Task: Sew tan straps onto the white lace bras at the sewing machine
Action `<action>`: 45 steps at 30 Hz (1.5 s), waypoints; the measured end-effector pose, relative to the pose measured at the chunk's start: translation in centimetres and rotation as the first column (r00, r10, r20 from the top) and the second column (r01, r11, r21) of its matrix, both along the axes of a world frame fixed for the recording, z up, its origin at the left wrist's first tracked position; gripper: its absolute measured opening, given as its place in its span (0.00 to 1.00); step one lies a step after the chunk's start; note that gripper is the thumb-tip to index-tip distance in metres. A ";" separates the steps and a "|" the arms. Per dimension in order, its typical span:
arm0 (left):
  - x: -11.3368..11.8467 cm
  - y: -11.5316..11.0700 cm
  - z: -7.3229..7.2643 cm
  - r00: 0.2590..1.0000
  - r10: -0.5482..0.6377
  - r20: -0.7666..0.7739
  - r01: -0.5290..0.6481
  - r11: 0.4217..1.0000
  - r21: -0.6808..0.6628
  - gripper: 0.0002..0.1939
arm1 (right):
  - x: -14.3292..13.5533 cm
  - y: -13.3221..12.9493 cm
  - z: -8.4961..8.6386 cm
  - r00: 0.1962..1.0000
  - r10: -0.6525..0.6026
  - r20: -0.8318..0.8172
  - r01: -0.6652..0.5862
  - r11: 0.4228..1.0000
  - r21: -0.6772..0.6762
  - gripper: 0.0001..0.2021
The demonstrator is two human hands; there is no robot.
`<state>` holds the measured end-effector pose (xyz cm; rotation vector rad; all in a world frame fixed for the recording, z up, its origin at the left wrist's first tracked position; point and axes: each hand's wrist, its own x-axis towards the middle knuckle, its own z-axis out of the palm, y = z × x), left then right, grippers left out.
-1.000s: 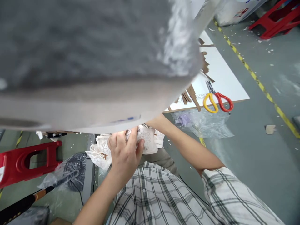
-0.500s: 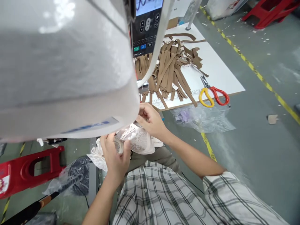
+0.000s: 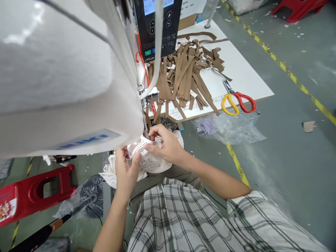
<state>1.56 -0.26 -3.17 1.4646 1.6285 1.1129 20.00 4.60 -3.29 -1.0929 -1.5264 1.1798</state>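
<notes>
The white lace piece (image 3: pixel 154 162) is pinched between thumb and fingers by both the left hand (image 3: pixel 126 171) and the right hand (image 3: pixel 168 144), beside the sewing machine (image 3: pixel 105 115). Beyond, brown strips (image 3: pixel 185 75) and scissors (image 3: pixel 237 101) are borne by the white worktop (image 3: pixel 244 70).

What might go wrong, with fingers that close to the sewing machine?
The fingertips of the right hand are beside the metal tip of the sewing machine and might get nipped. The lace cloth, also held by the left hand, is curved and could pucker. The scissors poke past the edge of the white board; a knock might drop them.
</notes>
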 end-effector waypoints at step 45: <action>5.1 -2.7 0.5 0.809 -0.089 0.581 0.312 0.903 -0.295 0.25 | 6.3 -5.5 0.2 0.959 0.148 -0.242 -0.239 0.881 -0.407 0.15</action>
